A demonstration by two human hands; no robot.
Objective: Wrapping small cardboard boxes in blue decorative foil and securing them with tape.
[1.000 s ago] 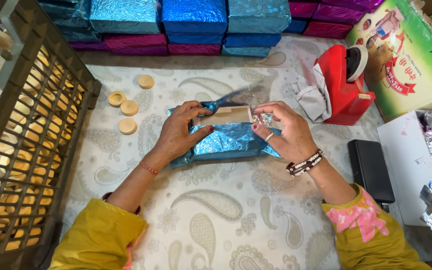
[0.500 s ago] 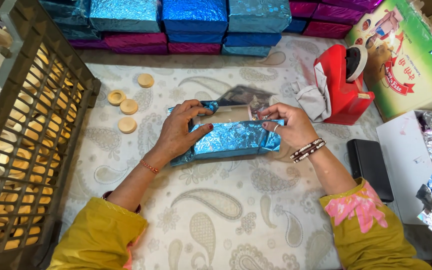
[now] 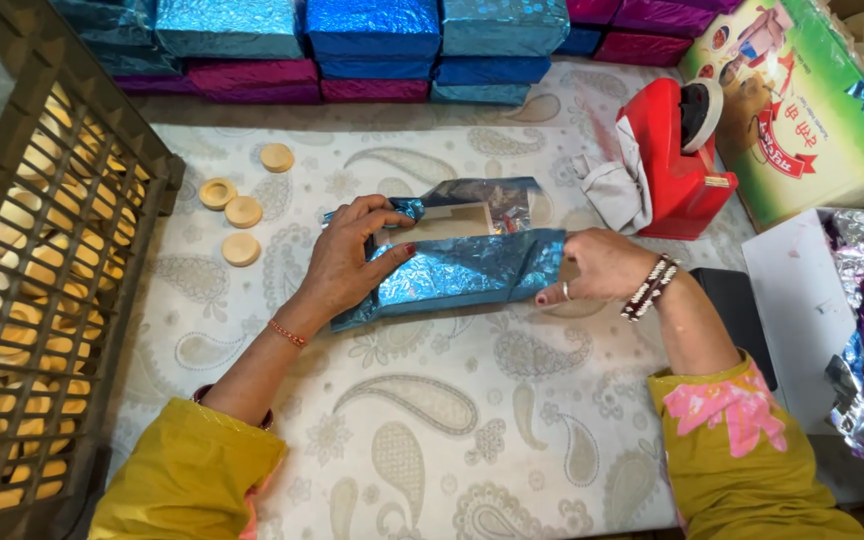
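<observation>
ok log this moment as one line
left hand: pressing blue foil wrap over box | right hand: holding foil's right end | red tape dispenser: beside, untouched

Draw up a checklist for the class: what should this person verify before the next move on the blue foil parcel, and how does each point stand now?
1. Left hand presses the blue foil down: ok.
2. Right hand holds the foil's right end: ok.
3. Box fully covered: not ok, its far side shows.
4. Red tape dispenser close to the right hand: ok.
5. Tape end ready to pull: cannot tell.
6. Round wooden discs lie apart from the foil: ok.
</observation>
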